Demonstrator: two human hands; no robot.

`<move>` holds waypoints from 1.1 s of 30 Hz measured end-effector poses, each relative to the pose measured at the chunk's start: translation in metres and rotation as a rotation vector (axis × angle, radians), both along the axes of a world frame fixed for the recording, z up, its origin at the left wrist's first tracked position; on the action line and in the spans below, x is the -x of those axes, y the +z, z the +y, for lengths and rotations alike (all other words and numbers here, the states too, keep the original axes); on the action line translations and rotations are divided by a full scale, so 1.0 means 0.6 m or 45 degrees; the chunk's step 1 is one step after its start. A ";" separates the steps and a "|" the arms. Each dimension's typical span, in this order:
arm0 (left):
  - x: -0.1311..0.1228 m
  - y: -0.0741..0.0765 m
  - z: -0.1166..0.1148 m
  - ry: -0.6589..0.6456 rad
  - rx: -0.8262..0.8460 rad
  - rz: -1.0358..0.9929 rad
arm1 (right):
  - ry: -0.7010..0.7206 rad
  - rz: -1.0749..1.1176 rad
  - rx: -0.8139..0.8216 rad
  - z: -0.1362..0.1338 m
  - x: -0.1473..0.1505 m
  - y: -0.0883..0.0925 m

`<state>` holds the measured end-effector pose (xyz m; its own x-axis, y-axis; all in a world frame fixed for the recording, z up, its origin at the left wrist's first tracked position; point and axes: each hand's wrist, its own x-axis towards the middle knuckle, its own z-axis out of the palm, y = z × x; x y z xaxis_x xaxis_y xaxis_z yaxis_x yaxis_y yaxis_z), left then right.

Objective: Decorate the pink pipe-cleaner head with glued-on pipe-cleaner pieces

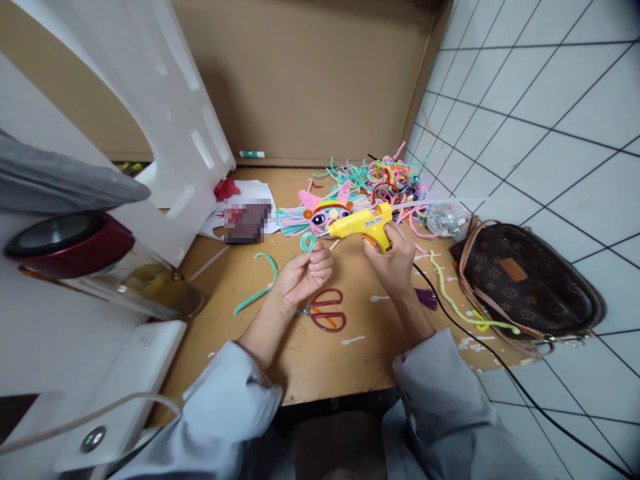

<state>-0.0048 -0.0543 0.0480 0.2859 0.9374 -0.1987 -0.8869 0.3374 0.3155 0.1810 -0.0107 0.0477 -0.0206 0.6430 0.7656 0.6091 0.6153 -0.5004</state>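
Between the fingertips of my left hand (306, 275) is a small ring of turquoise pipe cleaner (305, 241). My right hand (391, 260) is wrapped round the handle of a yellow hot glue gun (361, 225), whose nozzle points left and sits close by the ring. Behind them lies a pink pipe-cleaner figure (325, 212) with ears and large eyes. Red-handled scissors (327, 311) rest on the table below my left hand. A bent turquoise pipe cleaner (274, 270) lies to the left.
A heap of coloured pipe cleaners (390, 179) lies at the back right, near a clear bag (447, 219). A brown handbag (533, 277) stands at the right by the tiled wall. The glue gun's black cord (480, 341) runs right. A glass kettle (145, 273) stands left.
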 end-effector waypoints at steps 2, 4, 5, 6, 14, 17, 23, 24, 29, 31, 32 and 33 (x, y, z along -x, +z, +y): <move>0.000 0.001 -0.001 -0.004 -0.003 0.001 | 0.015 0.002 -0.006 -0.001 0.000 0.000; 0.000 0.003 -0.001 -0.001 -0.009 -0.003 | 0.027 -0.003 -0.020 -0.001 0.000 0.000; 0.000 0.003 -0.001 0.001 -0.012 -0.007 | 0.032 -0.006 -0.026 -0.001 0.001 0.000; 0.000 0.003 0.000 0.004 -0.013 -0.010 | 0.036 -0.007 -0.033 -0.001 0.001 0.000; 0.000 0.004 -0.001 -0.015 -0.007 -0.024 | 0.052 0.011 -0.081 0.001 0.002 -0.004; -0.001 0.006 -0.002 -0.013 0.013 -0.018 | 0.045 0.001 -0.071 0.001 0.001 -0.005; -0.003 0.009 -0.003 -0.021 0.044 0.006 | 0.004 -0.001 -0.062 0.001 0.002 -0.005; -0.003 0.010 -0.003 -0.021 0.049 0.003 | 0.000 0.001 -0.058 0.001 0.002 -0.005; -0.004 0.009 -0.002 -0.018 0.056 -0.018 | 0.018 0.052 -0.059 0.000 0.004 -0.002; -0.003 0.009 -0.002 -0.008 0.055 -0.027 | 0.007 0.090 -0.038 -0.002 0.006 -0.002; -0.003 0.008 -0.001 0.000 0.054 -0.032 | -0.009 0.120 -0.014 -0.002 0.006 -0.001; -0.002 0.008 -0.001 0.008 0.053 -0.036 | -0.033 0.157 0.014 -0.002 0.007 -0.001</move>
<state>-0.0034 -0.0546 0.0527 0.2862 0.9302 -0.2297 -0.8974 0.3442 0.2758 0.1769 -0.0122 0.0471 0.0899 0.6508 0.7539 0.5580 0.5941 -0.5794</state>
